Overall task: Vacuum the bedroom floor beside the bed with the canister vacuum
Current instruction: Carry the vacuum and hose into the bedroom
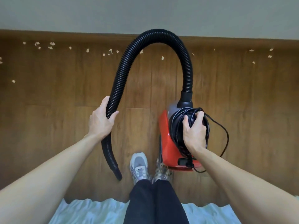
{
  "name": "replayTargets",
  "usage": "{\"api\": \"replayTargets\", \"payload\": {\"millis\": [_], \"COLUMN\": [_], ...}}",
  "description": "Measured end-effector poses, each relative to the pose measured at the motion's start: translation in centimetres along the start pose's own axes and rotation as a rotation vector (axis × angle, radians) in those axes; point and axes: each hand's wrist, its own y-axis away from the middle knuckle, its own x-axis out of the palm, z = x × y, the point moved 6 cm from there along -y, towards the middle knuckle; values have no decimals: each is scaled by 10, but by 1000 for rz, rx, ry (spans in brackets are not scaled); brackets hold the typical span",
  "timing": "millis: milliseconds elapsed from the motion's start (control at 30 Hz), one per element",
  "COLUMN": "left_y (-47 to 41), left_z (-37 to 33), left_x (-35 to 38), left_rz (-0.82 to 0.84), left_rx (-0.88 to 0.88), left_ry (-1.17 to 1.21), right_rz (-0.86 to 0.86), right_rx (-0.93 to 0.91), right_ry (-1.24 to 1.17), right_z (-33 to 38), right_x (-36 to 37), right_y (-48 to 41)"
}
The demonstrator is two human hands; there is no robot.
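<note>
You stood at the edge of a bed covered in a pale blue rumpled sheet (pixel 90 210), at the bottom of the frame, facing a brown wood-plank floor (pixel 64 94) that ran up to a grey wall (pixel 145 12) along the top. Your right grip (pixel 195 131) was clenched around the black top of the red plastic canister vacuum (pixel 165 135), right of centre, with the fingers curled over the coiled black power cord (pixel 176 125) wound there. One loose loop of that cord hung out to the right. Whether the canister rested on the floor or hung clear of it could not be told.

Your left grip (pixel 101 120), left of centre, was wrapped around the black ribbed flexible hose (pixel 155 33), thumb on one side and fingers on the other. The hose rose from the vacuum's front collar, arched high across the upper middle of the frame and came down through that hand. Its open end pointed downward just left of your feet.

A grey and white sneaker (pixel 139 165) and a mottled patterned shoe (pixel 161 172) showed below the vacuum, above black trousers (pixel 153 199). Small pale paper scraps (pixel 51 44) lay scattered on the floor near the wall, from the upper left to the upper right.
</note>
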Motion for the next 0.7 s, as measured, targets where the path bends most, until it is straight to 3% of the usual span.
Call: {"api": "replayTargets", "payload": {"millis": [700], "left_y": [-14], "left_z": [46], "left_x": [104], "left_rz": [32], "left_rx": [-147], "left_ry": [331], "right_rz": [-24], "right_rx": [-24], "right_ry": [-11], "right_z": [-42], "right_x": [56], "right_y": [-24]}}
